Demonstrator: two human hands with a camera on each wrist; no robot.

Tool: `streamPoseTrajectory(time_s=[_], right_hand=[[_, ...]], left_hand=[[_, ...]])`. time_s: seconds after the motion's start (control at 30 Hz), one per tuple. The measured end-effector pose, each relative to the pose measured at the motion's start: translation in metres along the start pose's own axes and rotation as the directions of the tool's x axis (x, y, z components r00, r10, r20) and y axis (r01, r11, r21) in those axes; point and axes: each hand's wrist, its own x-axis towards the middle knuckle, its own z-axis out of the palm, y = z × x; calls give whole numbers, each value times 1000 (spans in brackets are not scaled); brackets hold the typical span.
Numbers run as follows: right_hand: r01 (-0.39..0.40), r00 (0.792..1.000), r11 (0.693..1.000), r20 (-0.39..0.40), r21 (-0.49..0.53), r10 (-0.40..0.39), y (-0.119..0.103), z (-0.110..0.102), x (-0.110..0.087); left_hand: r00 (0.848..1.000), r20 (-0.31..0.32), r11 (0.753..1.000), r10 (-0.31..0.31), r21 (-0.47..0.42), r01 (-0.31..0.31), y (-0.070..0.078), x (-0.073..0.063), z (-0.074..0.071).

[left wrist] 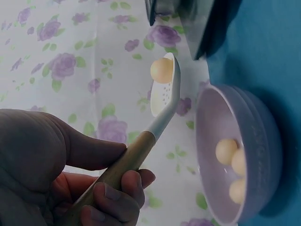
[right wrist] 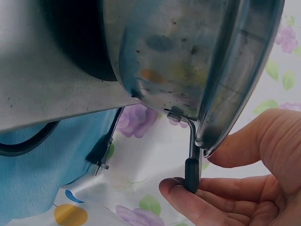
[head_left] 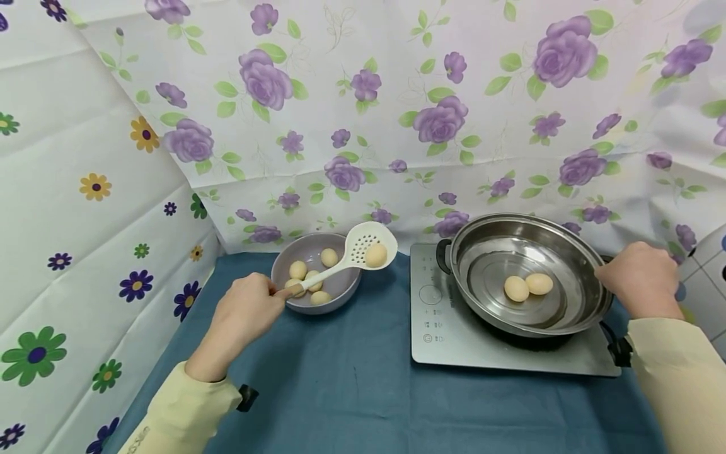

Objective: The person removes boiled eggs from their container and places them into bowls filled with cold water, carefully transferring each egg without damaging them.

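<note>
My left hand (head_left: 245, 310) grips the wooden handle of a white slotted skimmer (head_left: 358, 244). One egg (head_left: 376, 255) lies in the skimmer's head, which is held over the right rim of a mauve bowl (head_left: 354, 291). Several eggs (head_left: 320, 298) sit inside that bowl. At the right, a steel pan (head_left: 493, 252) stands on an induction cooker with two eggs (head_left: 527, 286) side by side in it. My right hand (head_left: 641, 280) holds the pan's right side; in the right wrist view its thumb is at the rim and its fingers are around the black-covered side handle (right wrist: 192, 174).
The flat silver induction cooker (head_left: 431, 353) has its control marks on the left. A black cord with a plug (right wrist: 99, 153) hangs beside it. Blue cloth (head_left: 351, 391) covers the table, and flowered sheets (head_left: 317, 126) rise behind and at the left.
</note>
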Motion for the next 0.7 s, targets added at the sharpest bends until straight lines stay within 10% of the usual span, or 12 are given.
streamPoseTrajectory(time_s=[0.7], right_hand=[[6,1000,1000,1,11,-6,3,1,2]], left_hand=[[986,-15,983,169,-67,-169,73,15,-1]])
